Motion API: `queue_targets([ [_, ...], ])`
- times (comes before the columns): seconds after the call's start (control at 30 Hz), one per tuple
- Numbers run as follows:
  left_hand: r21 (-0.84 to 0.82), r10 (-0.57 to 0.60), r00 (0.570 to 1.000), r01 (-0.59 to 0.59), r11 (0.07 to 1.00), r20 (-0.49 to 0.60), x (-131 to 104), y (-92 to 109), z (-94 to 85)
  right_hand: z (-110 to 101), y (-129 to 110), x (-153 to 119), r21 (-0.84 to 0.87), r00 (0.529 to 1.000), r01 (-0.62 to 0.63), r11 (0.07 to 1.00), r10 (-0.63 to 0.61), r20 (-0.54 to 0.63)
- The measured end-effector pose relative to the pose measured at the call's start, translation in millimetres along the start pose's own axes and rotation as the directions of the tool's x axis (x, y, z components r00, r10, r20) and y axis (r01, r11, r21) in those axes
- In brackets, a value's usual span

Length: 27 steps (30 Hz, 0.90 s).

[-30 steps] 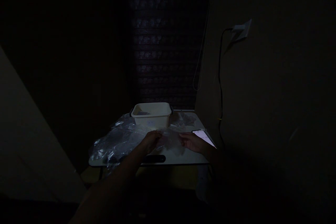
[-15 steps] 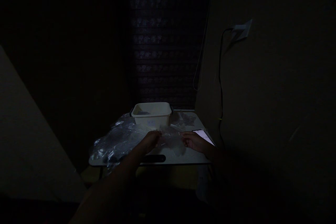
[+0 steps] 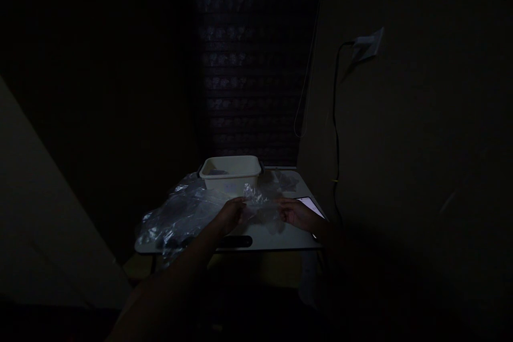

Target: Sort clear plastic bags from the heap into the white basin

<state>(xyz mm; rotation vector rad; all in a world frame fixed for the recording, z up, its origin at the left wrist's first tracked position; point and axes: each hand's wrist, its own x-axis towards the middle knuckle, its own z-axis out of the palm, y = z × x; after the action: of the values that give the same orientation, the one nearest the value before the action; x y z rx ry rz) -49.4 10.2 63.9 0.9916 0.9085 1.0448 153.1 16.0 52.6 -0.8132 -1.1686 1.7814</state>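
Note:
A small clear plastic bag (image 3: pixel 258 206) is stretched between my two hands above the front of a small white table (image 3: pixel 266 238). My left hand (image 3: pixel 232 214) pinches its left side, and my right hand (image 3: pixel 294 212) pinches its right side. The bag is crinkled and catches light along its top. Left of my left hand spreads a heap of larger clear plastic (image 3: pixel 180 211). Behind the bag stands a cream plastic basin (image 3: pixel 232 179) with dark handles and something greyish inside that is too dim to name.
A lit phone (image 3: pixel 310 206) lies at the table's right edge, partly behind my right hand. More clear plastic (image 3: pixel 286 179) rests right of the basin. A black cable (image 3: pixel 336 128) hangs from a wall outlet (image 3: pixel 368 45). Dark blinds (image 3: pixel 240 80) cover the back. The room is very dim.
The small bag's upper part has crumpled upward and now shines more between my hands. Both hands stay in nearly the same place, still holding it.

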Motion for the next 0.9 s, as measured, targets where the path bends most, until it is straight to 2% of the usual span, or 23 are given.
queue_targets([
  [0.17,0.037,-0.04,0.999,0.04,0.999,-0.009,-2,2,-0.2,-1,1,0,0.035,1.0,-0.006,0.999,0.006,0.001],
  [0.33,0.024,-0.168,0.985,0.169,0.985,-0.036,-7,8,3.0,-3,0,-1,0.04,1.0,0.015,0.999,-0.014,-0.018],
  [0.4,0.042,-0.183,0.982,0.185,0.982,-0.043,-7,7,4.8,-4,-2,-3,0.032,0.999,0.008,0.999,-0.007,-0.036],
  [0.6,0.185,-0.056,0.979,0.094,0.978,-0.197,-3,-6,8.8,-7,-4,-2,0.04,0.991,-0.087,0.995,0.09,-0.1],
  [0.8,0.222,0.057,0.992,-0.032,0.975,-0.11,1,-16,7.3,-5,4,0,-0.128,0.971,-0.04,0.991,0.008,-0.24],
  [0.9,0.409,0.144,0.982,-0.083,0.909,-0.12,4,-19,5.3,-2,5,-1,-0.241,0.953,-0.051,0.969,-0.025,-0.301],
])
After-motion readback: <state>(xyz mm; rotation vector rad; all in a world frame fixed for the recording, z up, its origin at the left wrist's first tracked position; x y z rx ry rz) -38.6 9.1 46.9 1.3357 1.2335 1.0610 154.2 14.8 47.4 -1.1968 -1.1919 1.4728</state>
